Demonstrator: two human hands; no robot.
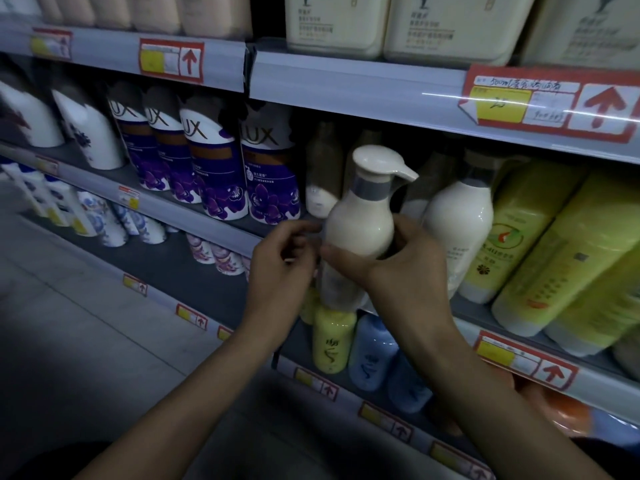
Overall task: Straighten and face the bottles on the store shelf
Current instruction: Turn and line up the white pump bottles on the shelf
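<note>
A cream pump bottle (362, 220) with a grey collar stands at the front edge of the middle shelf (207, 216), its spout pointing right. My right hand (398, 268) grips its lower body, thumb across the front. My left hand (280, 261) is at the bottle's left side with curled fingers touching it. A second cream pump bottle (457, 223) stands just to the right. Several more of the same bottles sit behind in the dark.
Purple LUX bottles (214, 168) line the shelf to the left. Yellow-green bottles (554, 258) lean on the right. Yellow and blue bottles (353, 344) stand on the shelf below. Cream tubs (381, 26) fill the shelf above. Price tags run along the shelf rails.
</note>
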